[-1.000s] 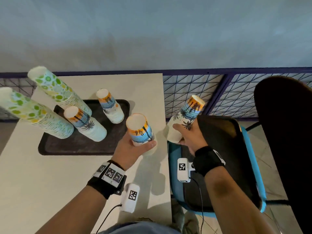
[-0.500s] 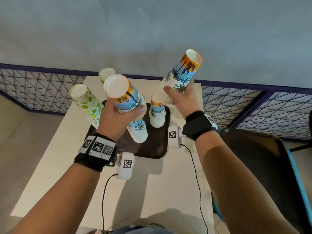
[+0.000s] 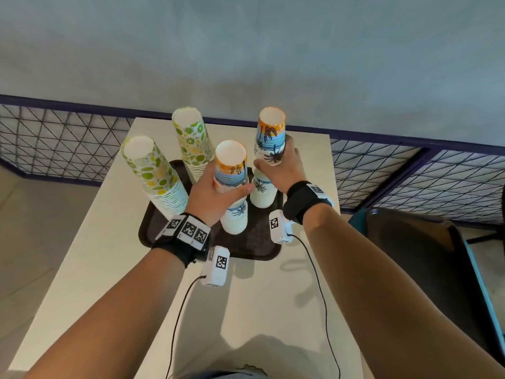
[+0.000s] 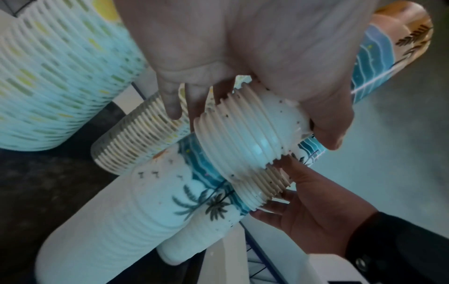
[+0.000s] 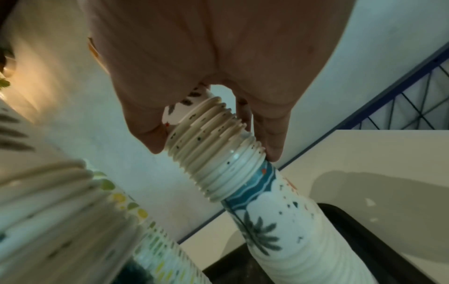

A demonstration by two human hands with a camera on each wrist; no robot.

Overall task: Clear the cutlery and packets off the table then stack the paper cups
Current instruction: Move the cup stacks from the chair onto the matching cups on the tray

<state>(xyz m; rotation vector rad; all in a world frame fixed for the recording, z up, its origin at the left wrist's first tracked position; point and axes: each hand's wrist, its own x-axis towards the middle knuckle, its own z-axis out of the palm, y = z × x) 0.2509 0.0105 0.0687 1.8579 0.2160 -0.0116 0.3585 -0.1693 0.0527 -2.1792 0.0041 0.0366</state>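
Two stacks of upturned palm-print paper cups stand on a dark tray (image 3: 254, 242). My left hand (image 3: 230, 184) grips a short palm-print stack (image 3: 231, 161) set over the nearer tray stack (image 3: 234, 218). My right hand (image 3: 273, 157) grips another palm-print stack (image 3: 270, 131) over the farther tray stack (image 3: 261, 194). In the left wrist view my fingers (image 4: 170, 103) curl round the held stack's rims (image 4: 243, 138). The right wrist view shows the held rims (image 5: 209, 149) overlapping the lower stack (image 5: 279, 230). No cutlery or packets are in view.
Two tall citrus-print cup stacks (image 3: 153, 170) (image 3: 192, 140) stand on the tray's left side. The pale table (image 3: 259, 310) ends at a mesh railing (image 3: 396, 173) behind. A black-seated chair (image 3: 415, 269) stands at the right. Cables hang from both wrists.
Both hands swung from beside the chair to over the tray. Each held palm-print stack has come down onto a palm-print stack standing on the tray.
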